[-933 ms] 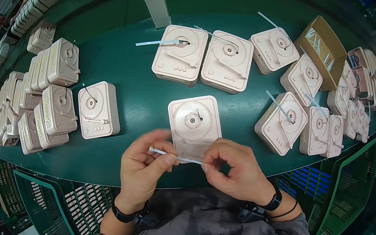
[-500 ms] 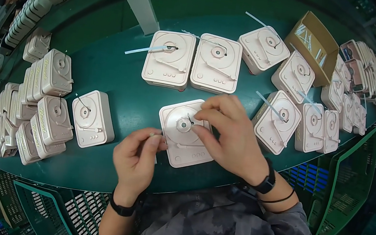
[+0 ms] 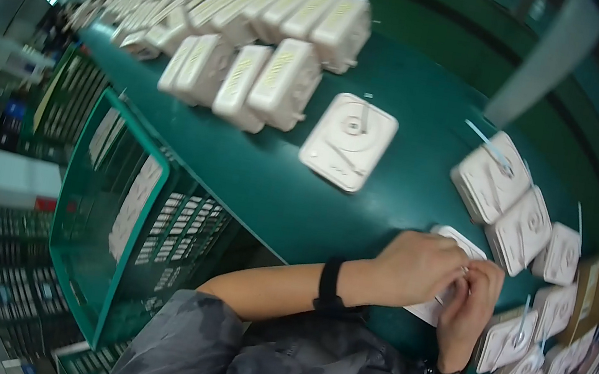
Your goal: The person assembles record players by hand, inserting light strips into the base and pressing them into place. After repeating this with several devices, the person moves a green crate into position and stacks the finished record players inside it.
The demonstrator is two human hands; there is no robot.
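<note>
My left hand (image 3: pixel 418 271) and my right hand (image 3: pixel 469 309) meet, fingertips pinched together, just above a cream plastic record-player-shaped case (image 3: pixel 423 311). A tiny pale bit shows between the fingertips, too small to name. Both hands cover most of this case; only its far edge and near corner stick out. To the left lies another such case (image 3: pixel 349 142), face up, with a round platter, a moulded arm and a short dark wire at its centre.
Rows of similar cases (image 3: pixel 284 80) stand on edge at the far left of the green table (image 3: pixel 255 173). More cases (image 3: pixel 492 181), some with pale strips, sit on the right near a cardboard box (image 3: pixel 591 296). A green crate (image 3: pixel 151 196) stands by the table's left edge.
My view has swung toward the left. My hands, apart before, have come together; the right has left the wire at the platter's centre and meets the left's fingertips.
</note>
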